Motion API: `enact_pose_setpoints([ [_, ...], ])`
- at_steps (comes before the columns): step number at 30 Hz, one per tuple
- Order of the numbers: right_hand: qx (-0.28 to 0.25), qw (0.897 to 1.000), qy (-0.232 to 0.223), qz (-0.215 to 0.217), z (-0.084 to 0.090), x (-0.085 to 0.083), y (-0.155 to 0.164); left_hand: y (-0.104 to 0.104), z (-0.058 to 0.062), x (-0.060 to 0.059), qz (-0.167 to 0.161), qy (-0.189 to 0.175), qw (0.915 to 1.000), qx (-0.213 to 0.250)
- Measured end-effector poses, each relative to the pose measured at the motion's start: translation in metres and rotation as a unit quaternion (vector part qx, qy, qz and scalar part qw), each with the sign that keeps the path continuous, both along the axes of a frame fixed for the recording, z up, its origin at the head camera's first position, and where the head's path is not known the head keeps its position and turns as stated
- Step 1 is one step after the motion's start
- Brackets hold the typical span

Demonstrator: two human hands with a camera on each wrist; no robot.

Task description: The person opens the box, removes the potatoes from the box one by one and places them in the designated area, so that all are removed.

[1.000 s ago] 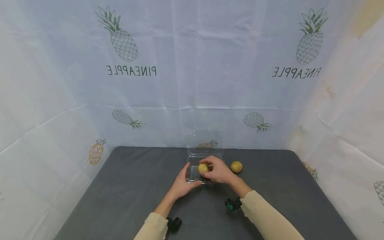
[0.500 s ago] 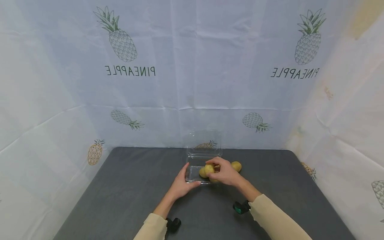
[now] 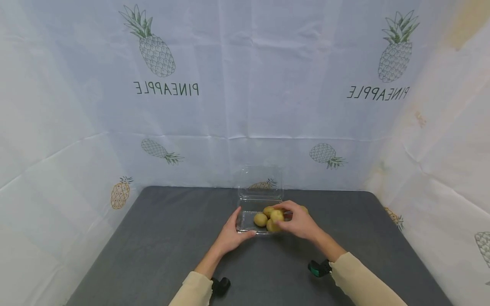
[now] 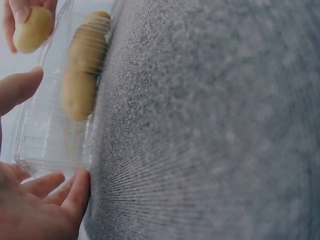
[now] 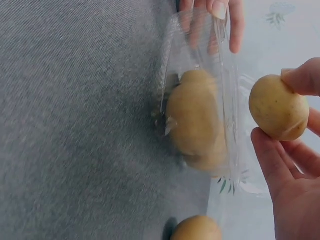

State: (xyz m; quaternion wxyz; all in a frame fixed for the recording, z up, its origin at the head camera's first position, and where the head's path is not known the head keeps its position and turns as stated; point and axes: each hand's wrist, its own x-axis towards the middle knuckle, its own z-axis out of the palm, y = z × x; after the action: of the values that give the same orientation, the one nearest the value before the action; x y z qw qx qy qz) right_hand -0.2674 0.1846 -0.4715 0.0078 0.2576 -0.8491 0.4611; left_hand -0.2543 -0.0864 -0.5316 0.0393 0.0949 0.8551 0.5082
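Note:
My right hand [image 3: 300, 223] pinches a yellow potato [image 5: 278, 107] between thumb and fingertips, above the right part of a clear plastic clamshell container [image 3: 246, 217]. Inside the box, several potatoes [image 3: 260, 219] sit together on the right side, seen through the plastic wall in both wrist views. My left hand [image 3: 231, 236] rests against the box's left end, fingers along that end and thumb extended along the front. One more potato [image 5: 196, 230] lies on the table to the right of the box, mostly hidden behind my right hand in the head view.
The container's clear lid [image 3: 261, 172] stands raised at the back, in front of a white pineapple-print curtain [image 3: 268, 85]. A dark grey table [image 3: 183, 229] lies underneath; its far edge is just behind the box.
My right hand has moved right with a potato in its fingers, from over the middle of the box to its right side. More potatoes in the box show now. The left hand stays put.

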Motion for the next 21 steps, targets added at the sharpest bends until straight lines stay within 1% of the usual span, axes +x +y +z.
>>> enact_pose_setpoints([
  [4,-0.010,1.000,-0.004,-0.016,-0.001,0.001,0.007,0.000,0.000,0.000,-0.003,0.000,1.0000,0.001],
  [10,-0.014,1.000,-0.002,-0.018,-0.008,0.000,0.022,-0.001,0.000,0.000,-0.006,0.000,1.0000,0.006],
  [13,-0.012,1.000,0.000,-0.024,-0.010,-0.001,0.030,-0.001,0.000,0.000,-0.005,-0.002,1.0000,0.006],
  [21,0.009,0.998,-0.015,-0.058,-0.015,-0.001,0.049,-0.001,0.000,0.000,-0.005,-0.004,1.0000,0.003],
])
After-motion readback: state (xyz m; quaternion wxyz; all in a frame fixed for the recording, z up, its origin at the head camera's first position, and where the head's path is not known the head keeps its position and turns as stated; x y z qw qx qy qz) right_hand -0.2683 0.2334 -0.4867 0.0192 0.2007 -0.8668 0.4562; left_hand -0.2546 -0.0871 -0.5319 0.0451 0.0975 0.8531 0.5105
